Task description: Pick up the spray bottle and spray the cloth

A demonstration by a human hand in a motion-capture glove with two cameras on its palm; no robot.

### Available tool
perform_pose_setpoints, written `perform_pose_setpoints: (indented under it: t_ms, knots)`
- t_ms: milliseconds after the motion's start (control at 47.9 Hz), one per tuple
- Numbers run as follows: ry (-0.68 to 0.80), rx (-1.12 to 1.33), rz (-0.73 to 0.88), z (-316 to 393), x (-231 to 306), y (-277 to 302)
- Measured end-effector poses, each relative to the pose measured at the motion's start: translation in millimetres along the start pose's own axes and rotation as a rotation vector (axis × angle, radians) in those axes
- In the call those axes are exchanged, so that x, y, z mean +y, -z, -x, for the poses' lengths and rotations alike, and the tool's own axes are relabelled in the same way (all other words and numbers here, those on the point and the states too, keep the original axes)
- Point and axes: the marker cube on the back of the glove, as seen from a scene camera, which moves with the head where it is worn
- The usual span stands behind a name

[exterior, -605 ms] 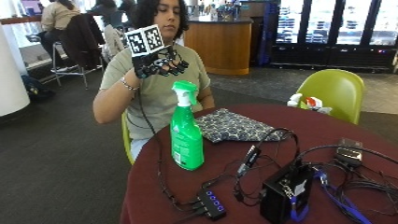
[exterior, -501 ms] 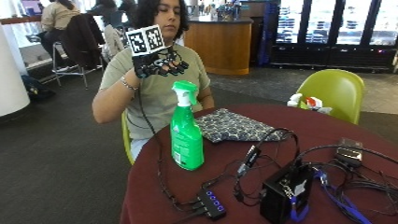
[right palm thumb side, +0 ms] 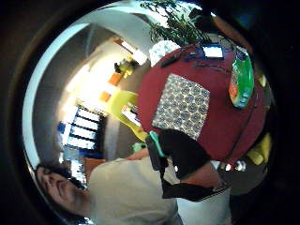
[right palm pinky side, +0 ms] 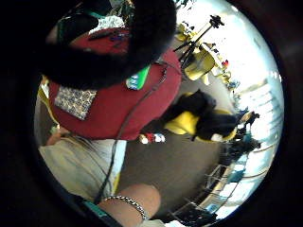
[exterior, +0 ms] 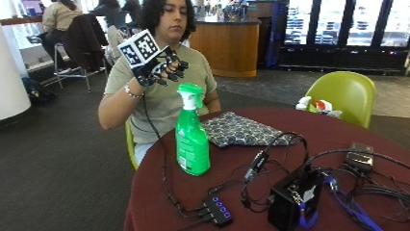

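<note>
Green plastic marks the bottle (exterior: 192,139), which stands upright on the dark red table (exterior: 256,211), near the edge closest to the person, its white trigger head on top. Just beyond it lies the cloth (exterior: 240,130), a patterned blue-and-white piece spread flat on the tabletop, apart from the bottle. The right hand (exterior: 160,67) is raised in the air at chest height, above and behind the bottle, well clear of it; its gloved fingers (exterior: 173,72) hang loosely curled and hold nothing. A bracelet (exterior: 132,92) sits on that wrist. The thumb-side palm view looks down on the cloth (right palm thumb side: 183,105) and the bottle (right palm thumb side: 241,79), side by side on the table (right palm thumb side: 211,126). Toward the table's far side from the person sit a black box (exterior: 295,202), a small hub (exterior: 218,210) with blue lights, and tangled cables (exterior: 269,159). A yellow-green chair (exterior: 342,94) stands behind the table.
</note>
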Motion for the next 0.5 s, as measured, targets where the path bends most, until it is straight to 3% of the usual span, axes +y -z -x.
perform_pose_setpoints:
  t_ms: [229,334,501]
  knots:
    - [-0.183,-0.393,-0.127,-34,-6,-31]
    - [-0.326,-0.508,-0.287,-61,-34,-44]
    - [-0.325,-0.609,-0.381,-92,-67,-56]
